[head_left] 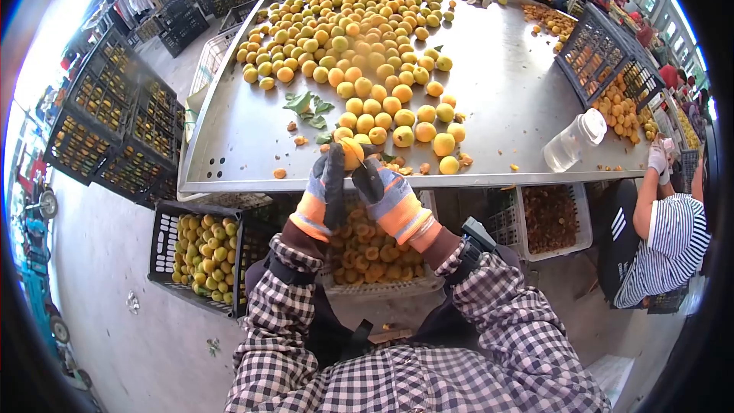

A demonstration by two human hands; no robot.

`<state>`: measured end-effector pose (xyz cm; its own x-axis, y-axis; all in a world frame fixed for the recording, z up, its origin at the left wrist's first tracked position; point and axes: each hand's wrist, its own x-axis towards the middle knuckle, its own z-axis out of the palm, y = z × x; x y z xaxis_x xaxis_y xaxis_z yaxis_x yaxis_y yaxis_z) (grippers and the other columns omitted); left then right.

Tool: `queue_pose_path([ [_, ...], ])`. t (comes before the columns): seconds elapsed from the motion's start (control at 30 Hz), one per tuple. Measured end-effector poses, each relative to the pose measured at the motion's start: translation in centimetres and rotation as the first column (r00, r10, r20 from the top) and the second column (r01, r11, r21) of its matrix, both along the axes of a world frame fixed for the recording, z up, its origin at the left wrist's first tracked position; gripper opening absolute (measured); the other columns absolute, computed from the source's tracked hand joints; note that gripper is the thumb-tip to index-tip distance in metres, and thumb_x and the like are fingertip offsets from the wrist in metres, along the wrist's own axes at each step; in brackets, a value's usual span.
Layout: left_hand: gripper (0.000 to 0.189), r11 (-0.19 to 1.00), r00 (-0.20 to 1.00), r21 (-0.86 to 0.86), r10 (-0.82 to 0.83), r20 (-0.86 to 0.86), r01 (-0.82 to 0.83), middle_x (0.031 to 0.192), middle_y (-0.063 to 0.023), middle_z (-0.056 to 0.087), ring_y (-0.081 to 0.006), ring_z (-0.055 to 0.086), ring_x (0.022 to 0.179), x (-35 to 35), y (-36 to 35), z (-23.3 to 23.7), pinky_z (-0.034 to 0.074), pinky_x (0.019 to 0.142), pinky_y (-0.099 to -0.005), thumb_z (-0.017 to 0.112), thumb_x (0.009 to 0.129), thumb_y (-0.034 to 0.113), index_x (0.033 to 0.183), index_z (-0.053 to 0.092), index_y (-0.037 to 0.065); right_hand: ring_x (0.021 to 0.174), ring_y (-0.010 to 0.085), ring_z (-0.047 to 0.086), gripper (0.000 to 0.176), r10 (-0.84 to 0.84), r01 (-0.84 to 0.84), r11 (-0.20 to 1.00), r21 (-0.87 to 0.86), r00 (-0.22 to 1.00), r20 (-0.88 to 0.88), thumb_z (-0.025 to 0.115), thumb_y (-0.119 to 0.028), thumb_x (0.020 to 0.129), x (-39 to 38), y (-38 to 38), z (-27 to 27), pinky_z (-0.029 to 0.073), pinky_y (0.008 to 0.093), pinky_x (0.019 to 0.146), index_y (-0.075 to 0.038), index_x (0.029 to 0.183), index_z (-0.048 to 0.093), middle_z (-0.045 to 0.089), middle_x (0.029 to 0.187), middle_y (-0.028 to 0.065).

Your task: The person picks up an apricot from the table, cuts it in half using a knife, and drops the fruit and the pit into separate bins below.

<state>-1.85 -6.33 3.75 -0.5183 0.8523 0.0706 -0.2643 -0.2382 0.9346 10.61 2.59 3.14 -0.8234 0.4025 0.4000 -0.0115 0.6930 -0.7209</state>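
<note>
At the near edge of the metal table (514, 126), my left hand (319, 195) is closed on a yellow-orange apricot (352, 153). My right hand (390, 197) is closed right beside that fruit, its fingertips against or very near it. A thin dark line shows between the right fingers and the apricot; what it is, I cannot make out. Both hands wear grey and orange gloves with dark fingers. Just beyond them lies a large spread of whole apricots (336, 38). Below my hands, under the table edge, a pale crate (382, 288) holds opened apricot halves (372, 248).
Green leaves (307, 107) and fruit scraps lie left of the pile. A clear bottle (566, 145) stands right. A black crate (160, 248) of apricots sits on the floor at left; a white crate (585, 218) holds brown pieces. A person in stripes (673, 233) works at right.
</note>
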Motion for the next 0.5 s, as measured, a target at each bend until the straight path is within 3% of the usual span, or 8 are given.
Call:
queue_pose_path([
  [0.07, 0.04, 1.0, 0.971, -0.005, -0.015, -0.237, 0.014, 0.105, -0.0046, 0.064, -0.0109, 0.058, 0.093, -1.5, 0.0, -0.3, 0.047, 0.082, -0.0264, 0.062, 0.091, 0.029, 0.118, 0.057, 0.0, 0.086, 0.0363, 0.058, 0.025, -0.009, 0.005, 0.995, 0.101, 0.999, 0.045, 0.057, -0.003, 0.081, 0.3, 0.3, 0.4, 0.048, 0.041, 0.071, -0.002, 0.105, 0.053, 0.057, 0.094, 0.0184],
  [0.13, 0.04, 1.0, 0.975, 0.016, 0.01, -0.221, -0.007, 0.103, -0.0037, 0.064, -0.0101, 0.058, 0.092, -0.5, -0.3, 2.3, 0.048, 0.081, -0.0251, 0.066, 0.088, 0.023, 0.119, 0.056, 0.0, 0.087, 0.0358, 0.059, 0.023, -0.012, 0.015, 0.999, -0.045, 0.998, 0.064, 0.059, -0.005, 0.081, 0.3, 0.2, 0.8, 0.048, 0.0406, 0.072, -0.002, 0.103, 0.054, 0.059, 0.094, 0.0183],
  [0.27, 0.042, 0.999, 0.947, 0.004, 0.041, -0.318, -0.041, 0.103, -0.0033, 0.063, -0.0107, 0.059, 0.093, -0.6, -0.2, 2.5, 0.047, 0.082, -0.0246, 0.068, 0.087, 0.021, 0.12, 0.056, -0.001, 0.086, 0.0357, 0.059, 0.022, 0.004, -0.001, 0.998, -0.068, 0.999, 0.032, 0.06, -0.007, 0.082, -0.1, 0.0, 0.5, 0.048, 0.0406, 0.071, -0.002, 0.102, 0.054, 0.059, 0.092, 0.0175],
  [0.33, 0.04, 0.992, 0.977, 0.046, 0.126, -0.169, -0.12, 0.104, -0.0037, 0.063, -0.0102, 0.058, 0.093, 0.1, 0.2, 1.8, 0.047, 0.082, -0.0247, 0.068, 0.086, 0.021, 0.118, 0.057, 0.0, 0.078, 0.0383, 0.062, 0.021, -0.032, 0.03, 0.997, -0.068, 0.999, -0.032, 0.06, -0.016, 0.087, -0.1, -0.1, 0.9, 0.048, 0.0431, 0.063, -0.003, 0.101, 0.052, 0.062, 0.081, 0.0208],
  [0.4, 0.039, 0.993, 0.988, 0.041, 0.116, -0.103, -0.112, 0.106, -0.0048, 0.063, -0.0118, 0.059, 0.094, 1.0, 0.5, 1.1, 0.046, 0.084, -0.026, 0.064, 0.09, 0.029, 0.116, 0.058, 0.0, 0.078, 0.0375, 0.062, 0.023, -0.042, 0.041, 0.998, -0.047, 0.999, -0.018, 0.061, -0.017, 0.087, -0.7, 0.0, -0.4, 0.049, 0.0425, 0.064, -0.003, 0.103, 0.051, 0.062, 0.081, 0.0205],
  [0.47, 0.041, 0.997, 0.952, 0.036, 0.05, 0.301, -0.064, 0.104, -0.0058, 0.063, -0.0141, 0.059, 0.093, 2.0, 0.9, 0.9, 0.046, 0.084, -0.0278, 0.056, 0.093, 0.036, 0.114, 0.059, 0.0, 0.078, 0.0367, 0.063, 0.026, -0.051, 0.051, 0.998, -0.021, 0.999, -0.001, 0.061, -0.018, 0.086, -0.9, 0.0, -1.6, 0.049, 0.0419, 0.065, -0.002, 0.104, 0.051, 0.063, 0.082, 0.0203],
  [0.5, 0.042, 0.993, 0.924, 0.016, 0.101, 0.369, -0.115, 0.098, -0.0074, 0.063, -0.0174, 0.059, 0.089, 2.6, 1.3, 1.4, 0.047, 0.083, -0.0287, 0.047, 0.097, 0.037, 0.107, 0.058, -0.002, 0.081, 0.037, 0.061, 0.024, -0.091, 0.097, 0.993, -0.072, 0.993, 0.081, 0.061, -0.012, 0.083, -0.9, -0.2, -1.4, 0.049, 0.0415, 0.068, -0.002, 0.103, 0.052, 0.061, 0.085, 0.0198],
])
